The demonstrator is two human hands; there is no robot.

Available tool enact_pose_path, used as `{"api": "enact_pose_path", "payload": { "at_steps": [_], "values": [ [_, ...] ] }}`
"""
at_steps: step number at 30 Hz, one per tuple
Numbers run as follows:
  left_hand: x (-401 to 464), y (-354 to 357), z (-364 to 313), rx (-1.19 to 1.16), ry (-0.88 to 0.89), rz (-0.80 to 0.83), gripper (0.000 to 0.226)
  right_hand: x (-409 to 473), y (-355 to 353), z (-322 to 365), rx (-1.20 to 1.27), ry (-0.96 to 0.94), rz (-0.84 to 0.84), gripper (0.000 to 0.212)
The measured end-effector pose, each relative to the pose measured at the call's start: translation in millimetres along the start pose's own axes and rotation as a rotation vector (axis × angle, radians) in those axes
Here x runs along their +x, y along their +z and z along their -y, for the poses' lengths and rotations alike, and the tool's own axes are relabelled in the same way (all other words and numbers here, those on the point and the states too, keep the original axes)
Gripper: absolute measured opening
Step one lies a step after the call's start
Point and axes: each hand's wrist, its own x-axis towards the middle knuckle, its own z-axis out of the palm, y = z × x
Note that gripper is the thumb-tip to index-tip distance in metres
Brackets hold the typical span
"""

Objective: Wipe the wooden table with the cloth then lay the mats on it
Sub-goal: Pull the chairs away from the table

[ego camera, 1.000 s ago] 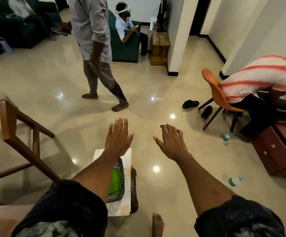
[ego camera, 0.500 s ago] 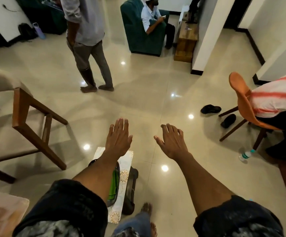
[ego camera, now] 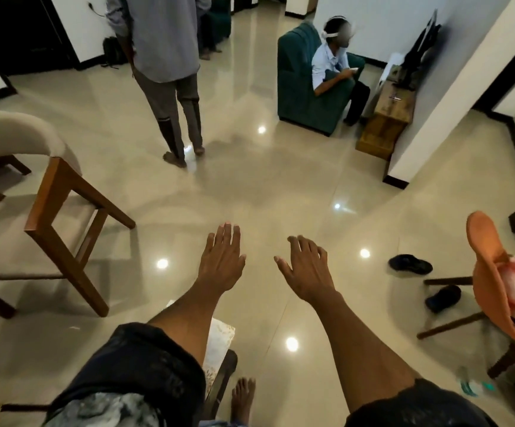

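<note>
My left hand [ego camera: 222, 260] and my right hand [ego camera: 307, 268] are stretched out in front of me above the tiled floor, fingers straight or relaxed, both holding nothing. Below my left forearm a white mat with a gold floral pattern [ego camera: 219, 340] shows on a low dark stand; most of it is hidden by my arm. The green cloth and the wooden table are out of sight. My bare foot [ego camera: 242, 396] stands on the floor near the stand.
A wooden chair with a beige seat [ego camera: 56, 204] stands at left. A person stands ahead [ego camera: 170, 72]; another sits in a green armchair [ego camera: 299, 97]. At right, a person sits on an orange chair [ego camera: 490, 282], with black sandals [ego camera: 410, 264] and a bottle [ego camera: 475, 388] nearby.
The view has swung left and up: the mat and stand slid down beneath my left arm, hiding the green cloth. Both hands stay outstretched and empty.
</note>
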Motion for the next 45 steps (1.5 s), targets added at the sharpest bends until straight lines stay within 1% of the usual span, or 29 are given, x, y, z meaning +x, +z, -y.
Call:
{"api": "enact_pose_path", "payload": {
  "at_steps": [1, 3, 6, 14, 19, 24, 27, 32, 36, 40, 43, 45],
  "values": [
    [10.5, -3.1, 1.2, -0.024, -0.018, -0.009, 0.077, 14.7, -3.7, -2.1, -0.001, -0.014, -0.004, 0.075],
    [24.5, -7.5, 3.0, -0.002, -0.047, -0.031, 0.079, 36.2, -6.6, -6.4, -0.022, -0.039, -0.023, 0.074],
    [52.0, -16.1, 12.3, 0.026, -0.085, 0.015, 0.076, 69.4, -8.8, -10.3, -0.044, -0.079, -0.001, 0.074],
    [113.8, -25.5, 46.4, 0.034, -0.271, -0.055, 0.08, 179.3, -6.7, -16.4, -0.057, -0.249, 0.017, 0.076],
    [176.2, -38.1, 48.1, -0.041, -0.374, -0.07, 0.075, 270.5, -21.3, -27.7, -0.051, -0.358, -0.01, 0.077],
    [203.4, -35.0, 50.8, -0.083, -0.505, -0.086, 0.075, 344.4, -30.7, -17.7, -0.056, -0.486, 0.008, 0.076],
    [204.1, -31.5, 58.5, -0.088, -0.585, -0.008, 0.075, 369.7, -23.4, -0.2, -0.033, -0.564, 0.029, 0.074],
    [209.7, -25.6, 94.8, -0.093, -0.717, 0.039, 0.076, 406.5, -3.4, 39.9, -0.034, -0.675, 0.1, 0.077],
    [220.2, -16.5, 138.6, -0.141, -0.828, 0.056, 0.076, 442.3, 15.8, 81.3, -0.055, -0.763, 0.154, 0.078],
    [243.6, -13.1, 186.4, -0.18, -0.91, 0.048, 0.077, 488.8, 27.2, 126.6, -0.059, -0.826, 0.153, 0.078],
    [260.0, -24.1, 222.2, -0.2, -0.951, 0.052, 0.078, 521.6, 28.4, 164.9, -0.051, -0.872, 0.157, 0.077],
    [267.7, -30.8, 247.4, -0.169, -0.97, 0.054, 0.077, 542.9, 29.0, 191.8, -0.031, -0.886, 0.132, 0.075]
  ]
}}
